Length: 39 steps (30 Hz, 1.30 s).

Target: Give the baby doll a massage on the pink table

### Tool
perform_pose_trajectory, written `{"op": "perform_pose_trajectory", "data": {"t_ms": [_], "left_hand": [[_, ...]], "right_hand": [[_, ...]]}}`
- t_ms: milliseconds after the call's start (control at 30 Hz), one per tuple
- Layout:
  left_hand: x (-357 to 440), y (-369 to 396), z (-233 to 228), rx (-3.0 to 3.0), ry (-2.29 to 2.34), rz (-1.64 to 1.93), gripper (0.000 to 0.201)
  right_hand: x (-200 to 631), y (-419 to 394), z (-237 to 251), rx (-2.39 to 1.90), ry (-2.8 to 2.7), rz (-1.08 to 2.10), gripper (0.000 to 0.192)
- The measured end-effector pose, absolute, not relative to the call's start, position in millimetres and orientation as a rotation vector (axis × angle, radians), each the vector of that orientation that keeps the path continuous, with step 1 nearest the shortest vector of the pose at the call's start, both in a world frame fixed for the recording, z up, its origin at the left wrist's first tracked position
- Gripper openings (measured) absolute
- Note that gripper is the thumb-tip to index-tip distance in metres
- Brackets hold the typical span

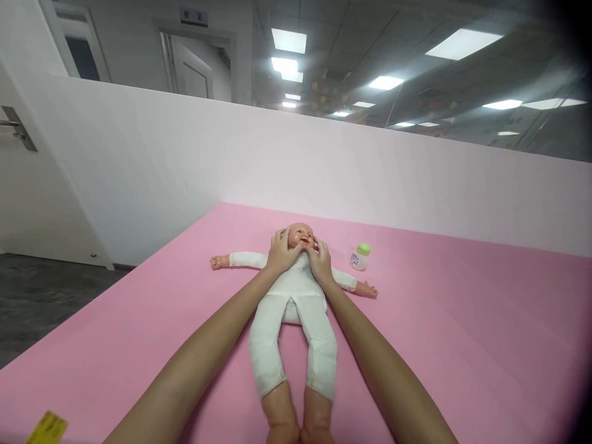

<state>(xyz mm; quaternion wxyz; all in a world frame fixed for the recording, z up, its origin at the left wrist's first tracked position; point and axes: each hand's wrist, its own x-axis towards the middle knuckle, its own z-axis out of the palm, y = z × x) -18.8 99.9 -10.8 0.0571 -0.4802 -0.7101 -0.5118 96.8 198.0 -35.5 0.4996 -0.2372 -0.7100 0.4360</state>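
A baby doll point(298, 280) with a white cloth body lies on its back, its head away from me, arms spread and legs toward me. My left hand point(280, 251) is closed around one side of the doll's head, thumb near the chin and fingers along the cheek. Cupping the opposite cheek is my right hand point(320, 259), its thumb also close to the chin. Parts of the doll's cheeks and neck are hidden behind my hands. To the right of the head stands a small clear bottle point(358, 259) with a green cap and a label.
The doll rests on a pink padded surface point(439, 320) that runs up to a low white wall point(324, 166). A yellow label point(47, 428) shows at the lower left corner. Beyond the left edge are a dark floor point(37, 302) and a white door point(41, 197) with a metal handle.
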Motion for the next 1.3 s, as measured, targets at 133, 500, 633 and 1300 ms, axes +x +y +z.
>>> {"op": "perform_pose_trajectory", "data": {"t_ms": [133,500,633,1300], "left_hand": [[-18.9,100.5,-11.1,-1.452,-2.159,-1.546,0.062],[-20.0,101.2,-11.9,-1.453,-2.165,-1.541,0.063],[-20.0,101.3,-12.1,-1.454,-2.15,-1.543,0.062],[-19.3,100.4,-10.8,-1.459,-2.158,-1.539,0.06]], "right_hand": [[97.5,197.4,-34.9,-0.571,-1.718,1.054,0.054],[98.5,195.8,-33.4,-0.568,-1.726,1.05,0.055],[98.6,195.9,-33.3,-0.561,-1.731,1.041,0.054],[98.2,197.1,-34.5,-0.578,-1.736,1.042,0.056]]}}
